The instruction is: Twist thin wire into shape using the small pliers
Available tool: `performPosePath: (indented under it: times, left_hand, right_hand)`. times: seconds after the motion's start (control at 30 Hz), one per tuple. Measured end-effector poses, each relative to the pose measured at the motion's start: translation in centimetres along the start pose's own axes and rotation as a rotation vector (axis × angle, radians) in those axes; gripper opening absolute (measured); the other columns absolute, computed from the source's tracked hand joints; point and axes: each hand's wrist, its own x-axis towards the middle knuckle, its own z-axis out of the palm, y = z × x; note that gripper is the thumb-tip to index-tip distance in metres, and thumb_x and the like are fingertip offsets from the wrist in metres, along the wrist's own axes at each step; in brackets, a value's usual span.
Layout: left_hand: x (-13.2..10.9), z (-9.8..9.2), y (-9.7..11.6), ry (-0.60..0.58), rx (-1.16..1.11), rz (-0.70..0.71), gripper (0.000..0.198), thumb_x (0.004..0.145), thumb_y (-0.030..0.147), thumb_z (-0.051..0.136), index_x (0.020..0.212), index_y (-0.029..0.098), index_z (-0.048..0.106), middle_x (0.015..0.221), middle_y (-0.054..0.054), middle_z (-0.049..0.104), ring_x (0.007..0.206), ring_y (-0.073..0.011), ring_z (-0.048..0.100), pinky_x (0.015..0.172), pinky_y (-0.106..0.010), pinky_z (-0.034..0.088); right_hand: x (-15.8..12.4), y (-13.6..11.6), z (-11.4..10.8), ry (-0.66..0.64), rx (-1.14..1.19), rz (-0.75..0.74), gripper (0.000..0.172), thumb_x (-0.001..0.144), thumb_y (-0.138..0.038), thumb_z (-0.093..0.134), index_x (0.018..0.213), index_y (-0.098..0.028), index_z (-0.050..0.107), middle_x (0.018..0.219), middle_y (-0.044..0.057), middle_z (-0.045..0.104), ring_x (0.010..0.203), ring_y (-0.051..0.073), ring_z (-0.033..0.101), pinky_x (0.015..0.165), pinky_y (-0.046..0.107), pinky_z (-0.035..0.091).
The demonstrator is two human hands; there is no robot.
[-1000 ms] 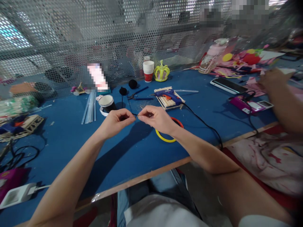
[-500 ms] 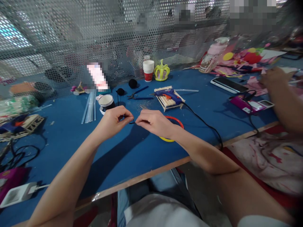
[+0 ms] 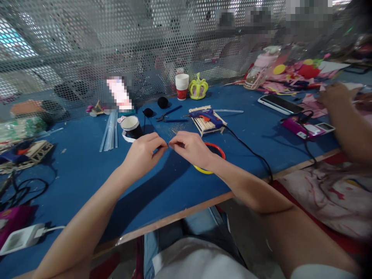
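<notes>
My left hand point(image 3: 143, 153) and my right hand point(image 3: 192, 149) meet fingertip to fingertip above the blue table point(image 3: 87, 166). Both are closed in a pinch on a thin black wire, which barely shows between them. A thin stem rises behind my left hand to a black pom-pom point(image 3: 148, 112); I cannot tell whether it joins the pinched wire. Under my right wrist lie a red ring point(image 3: 217, 147) and a yellow ring point(image 3: 200, 169), partly hidden.
A blue glue gun point(image 3: 207, 115) rests on a stick raft, its black cord point(image 3: 252, 153) running to the table edge. Pliers point(image 3: 170, 116), a black cup point(image 3: 131, 126), glue sticks point(image 3: 110, 131), paper cups point(image 3: 182, 87) and a crown point(image 3: 198, 88) sit behind. Another person's hand point(image 3: 334, 97) works at right.
My two hands dipped slightly, then rose again and drew closer together, keeping their pinch. The pom-pom shifted a little to the left.
</notes>
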Motion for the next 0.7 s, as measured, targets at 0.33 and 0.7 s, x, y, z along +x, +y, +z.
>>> performPosePath:
  times: [0.33, 0.7]
  left_hand:
    - [0.3, -0.6, -2.1, -0.114, -0.342, -0.211, 0.016, 0.077, 0.028, 0.057, 0.073, 0.014, 0.064, 0.071, -0.002, 0.059, 0.064, -0.0108, 0.052, 0.058, -0.022, 0.039]
    - [0.1, 0.5, -1.3, -0.051, -0.457, -0.301, 0.017, 0.076, 0.03, 0.057, 0.07, 0.014, 0.061, 0.065, -0.001, 0.057, 0.058, -0.0093, 0.048, 0.054, -0.021, 0.037]
  right_hand:
    - [0.0, -0.4, -0.6, -0.13, -0.002, -0.168, 0.016, 0.084, -0.015, 0.05, 0.079, -0.015, 0.066, 0.074, 0.004, 0.06, 0.07, 0.012, 0.054, 0.065, 0.024, 0.038]
    - [0.1, -0.2, -0.3, 0.062, 0.23, 0.137, 0.01, 0.078, -0.019, 0.056, 0.075, -0.014, 0.064, 0.069, 0.001, 0.06, 0.063, 0.01, 0.053, 0.059, 0.022, 0.04]
